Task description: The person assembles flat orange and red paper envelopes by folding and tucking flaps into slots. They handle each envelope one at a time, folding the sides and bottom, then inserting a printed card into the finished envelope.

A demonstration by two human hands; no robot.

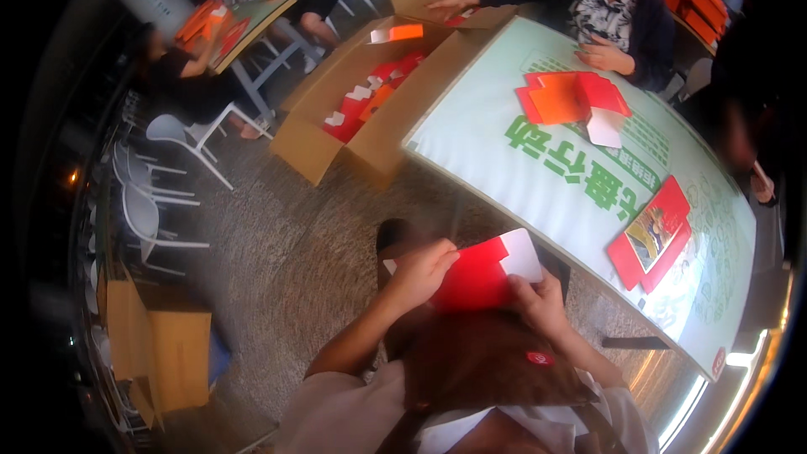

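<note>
In front of my apron I hold a red paper box point(475, 277) with a white end flap standing out at its upper right. My left hand point(423, 271) has its fingers closed on the box's left end. My right hand point(540, 298) grips the lower right side, the thumb lying near the white flap. Beyond my hands stands the table point(479, 143) with a pale printed top. A flat red carton with a picture panel point(656, 235) lies on its right part. Farther back on it are red and orange paper boxes point(572, 101), partly overlapping.
Left of the table, a large open cardboard box point(324, 151) contains several red and orange boxes. An orange and white box point(397, 33) appears above its far side, near a co-worker's outstretched hand point(454, 4). White chairs point(143, 214) and another cardboard box point(181, 357) are at left.
</note>
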